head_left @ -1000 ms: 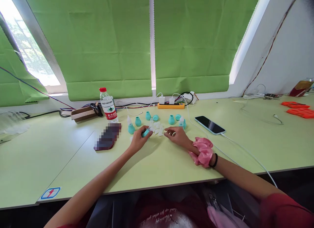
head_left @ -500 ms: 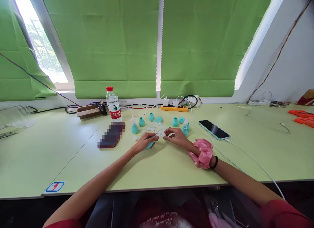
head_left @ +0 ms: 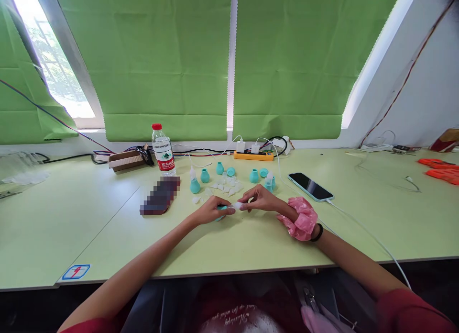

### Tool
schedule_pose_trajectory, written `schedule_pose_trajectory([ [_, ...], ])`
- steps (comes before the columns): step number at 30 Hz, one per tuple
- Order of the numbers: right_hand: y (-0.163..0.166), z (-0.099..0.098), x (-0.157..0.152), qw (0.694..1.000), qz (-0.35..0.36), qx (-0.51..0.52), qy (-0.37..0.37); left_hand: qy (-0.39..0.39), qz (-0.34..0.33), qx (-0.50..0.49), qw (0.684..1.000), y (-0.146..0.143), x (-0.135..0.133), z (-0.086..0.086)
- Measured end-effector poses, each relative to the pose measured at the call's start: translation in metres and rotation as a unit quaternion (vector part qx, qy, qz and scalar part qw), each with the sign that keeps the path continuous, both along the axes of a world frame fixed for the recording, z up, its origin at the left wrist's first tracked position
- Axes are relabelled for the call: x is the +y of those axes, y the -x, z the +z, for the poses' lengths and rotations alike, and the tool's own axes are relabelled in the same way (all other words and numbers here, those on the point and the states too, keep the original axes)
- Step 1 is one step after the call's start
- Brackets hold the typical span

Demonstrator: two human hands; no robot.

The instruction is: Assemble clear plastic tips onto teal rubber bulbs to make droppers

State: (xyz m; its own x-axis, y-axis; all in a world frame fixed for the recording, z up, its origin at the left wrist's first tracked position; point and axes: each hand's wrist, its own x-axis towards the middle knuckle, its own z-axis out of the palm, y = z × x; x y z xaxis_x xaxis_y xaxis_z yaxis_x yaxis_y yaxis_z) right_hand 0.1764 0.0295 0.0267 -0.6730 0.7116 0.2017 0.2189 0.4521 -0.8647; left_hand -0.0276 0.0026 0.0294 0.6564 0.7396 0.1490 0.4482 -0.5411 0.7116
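Teal rubber, smooth and rounded, shows between the fingers of the left hand [head_left: 211,211], which is closed around a small bulb [head_left: 221,209] just above the near middle of the pale green table [head_left: 107,227]. Meeting it from the right, the right hand [head_left: 258,199] pinches a small translucent white tip [head_left: 237,206] against the bulb's mouth, so the two pieces touch between the hands. A crinkled pink scrunchie [head_left: 301,218] and a thin black band sit on the right wrist.

Farther back lie more teal bulbs [head_left: 204,175], squat and pear-shaped, some upright, and a scatter of clear plastic tips [head_left: 227,183]. To the far left stands a clear water bottle [head_left: 163,153] with a red cap and a red-and-white label; its print is too small to read. A glossy black phone [head_left: 310,186] in a pale case lies to the right, cabled. A yellow power strip [head_left: 251,155] sits by the green blinds [head_left: 161,60]. A red-and-blue sticker [head_left: 75,271] marks the near left edge.
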Motion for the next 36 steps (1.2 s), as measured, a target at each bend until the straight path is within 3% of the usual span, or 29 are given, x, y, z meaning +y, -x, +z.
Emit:
schedule_pose_trajectory([
  [8, -0.005, 0.004, -0.001, 0.997, 0.034, -0.058, 0.021, -0.173, 0.010, 0.106, 0.979, -0.006, -0.010, 0.002],
  [16, -0.006, 0.006, 0.000, 0.997, 0.039, -0.034, 0.065, -0.230, 0.015, 0.123, 0.965, -0.009, -0.016, 0.001],
  [26, 0.007, 0.008, -0.008, 0.983, -0.093, 0.098, 0.121, -0.264, 0.102, 0.057, 0.957, -0.016, -0.012, -0.007],
  [29, 0.016, 0.015, -0.011, 0.954, -0.200, 0.201, 0.099, -0.243, 0.130, 0.000, 0.961, -0.022, 0.004, 0.002],
  [33, 0.021, 0.026, -0.013, 0.881, -0.306, 0.358, 0.038, -0.237, 0.195, -0.075, 0.949, -0.039, 0.059, 0.028],
  [36, 0.016, 0.023, -0.012, 0.890, -0.304, 0.340, -0.007, -0.218, 0.192, -0.112, 0.950, -0.059, 0.111, 0.038],
])
